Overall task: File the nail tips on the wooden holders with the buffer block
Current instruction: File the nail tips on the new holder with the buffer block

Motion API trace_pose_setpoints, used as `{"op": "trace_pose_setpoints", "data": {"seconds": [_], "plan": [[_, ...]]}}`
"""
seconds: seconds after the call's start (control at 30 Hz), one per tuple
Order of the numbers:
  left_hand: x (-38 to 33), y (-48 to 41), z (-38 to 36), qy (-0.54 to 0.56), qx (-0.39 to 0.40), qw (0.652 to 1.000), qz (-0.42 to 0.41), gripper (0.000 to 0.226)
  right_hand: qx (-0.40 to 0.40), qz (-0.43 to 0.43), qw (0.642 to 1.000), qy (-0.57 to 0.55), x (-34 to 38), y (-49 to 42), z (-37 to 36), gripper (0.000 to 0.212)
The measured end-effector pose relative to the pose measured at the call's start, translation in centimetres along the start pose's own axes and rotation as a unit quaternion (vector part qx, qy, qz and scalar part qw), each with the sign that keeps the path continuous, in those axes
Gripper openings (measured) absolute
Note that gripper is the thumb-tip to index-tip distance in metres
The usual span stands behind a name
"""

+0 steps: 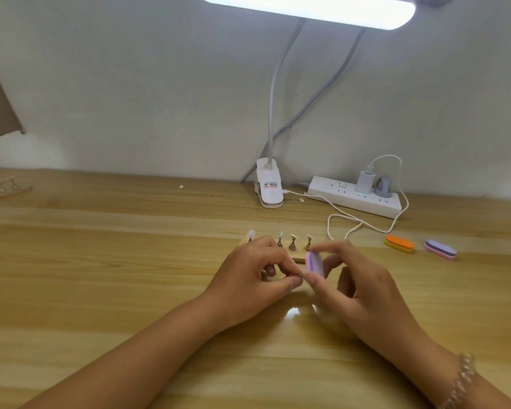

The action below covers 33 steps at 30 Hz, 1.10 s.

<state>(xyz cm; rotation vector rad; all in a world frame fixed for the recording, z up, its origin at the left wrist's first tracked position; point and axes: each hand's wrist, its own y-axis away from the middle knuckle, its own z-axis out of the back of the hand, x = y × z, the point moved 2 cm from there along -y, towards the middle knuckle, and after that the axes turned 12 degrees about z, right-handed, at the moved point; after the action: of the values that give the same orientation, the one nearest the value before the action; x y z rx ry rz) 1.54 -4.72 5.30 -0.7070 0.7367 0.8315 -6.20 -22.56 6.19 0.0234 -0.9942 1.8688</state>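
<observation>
Your left hand [257, 270] pinches a small nail tip [302, 273] between thumb and forefinger, just in front of the wooden holder [297, 257] on the surface [101, 261], where four other tips [292, 238] stand on pegs. Your right hand [363, 290] grips the pink-and-purple buffer block [314, 262] on edge, touching the pinched tip. Two spare buffers [398, 244] lie well to the right.

Table [101, 290] with wooden holder [296, 256], power strip [355, 199]
</observation>
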Motion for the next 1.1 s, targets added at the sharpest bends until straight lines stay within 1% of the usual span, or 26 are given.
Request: {"op": "trace_pose_setpoints", "data": {"seconds": [0.1,0.17,0.2,0.27,0.33,0.4,0.53,0.6,0.7,0.73,0.83,0.9,0.97,1.03,1.1], "plan": [[-0.1,0.0,0.1,-0.001,-0.002,1.000,-0.001,0.011,0.034,0.037,0.998,0.029,0.7,0.1,-0.2,0.042],[-0.1,-0.1,0.1,-0.006,-0.003,1.000,-0.002,0.016,0.040,0.043,0.998,0.026,0.9,0.1,-0.2,0.042],[-0.1,-0.1,0.1,-0.007,-0.004,1.000,-0.003,0.018,0.035,0.039,0.999,0.013,0.9,0.1,-0.1,0.040],[-0.1,-0.1,0.1,-0.003,-0.001,1.000,-0.003,0.014,0.027,0.031,0.999,-0.008,0.9,0.1,0.1,0.035],[0.0,-0.1,0.0,0.003,-0.001,1.000,0.000,0.011,0.030,0.029,0.999,-0.010,0.9,0.1,0.1,0.032],[0.0,-0.1,0.0,0.007,-0.007,1.000,0.003,0.013,0.029,0.015,0.999,-0.010,0.7,0.0,0.0,0.030],[-0.1,0.1,0.0,-0.002,0.000,1.000,-0.010,0.009,-0.003,-0.024,1.000,-0.008,0.0,-0.3,0.2,0.025],[0.0,0.0,0.0,-0.006,0.005,1.000,-0.010,0.009,0.001,0.001,1.000,0.018,0.5,-0.1,0.2,0.026],[0.1,-0.1,0.0,-0.013,0.006,1.000,-0.005,0.008,0.038,0.042,0.997,0.060,1.4,0.3,-0.2,0.032],[0.0,-0.1,0.0,-0.016,0.007,1.000,-0.008,0.008,0.035,0.036,0.997,0.055,1.3,0.2,-0.2,0.033],[-0.1,0.1,-0.1,-0.022,0.007,0.999,-0.022,0.006,-0.003,-0.016,1.000,0.005,0.4,-0.3,0.2,0.029],[-0.1,0.1,-0.1,-0.022,0.006,0.999,-0.027,0.007,-0.013,-0.017,1.000,0.006,0.2,-0.3,0.3,0.027],[0.0,0.2,-0.1,-0.027,0.011,0.999,-0.027,0.009,0.001,0.021,0.999,0.038,1.0,-0.1,0.1,0.025],[0.0,0.2,-0.1,-0.038,0.017,0.999,-0.030,0.011,0.029,0.048,0.997,0.050,1.6,0.2,-0.1,0.029],[0.0,0.2,-0.1,-0.045,0.014,0.998,-0.032,0.012,0.039,0.027,0.999,0.025,1.6,0.0,-0.1,0.032]]}}
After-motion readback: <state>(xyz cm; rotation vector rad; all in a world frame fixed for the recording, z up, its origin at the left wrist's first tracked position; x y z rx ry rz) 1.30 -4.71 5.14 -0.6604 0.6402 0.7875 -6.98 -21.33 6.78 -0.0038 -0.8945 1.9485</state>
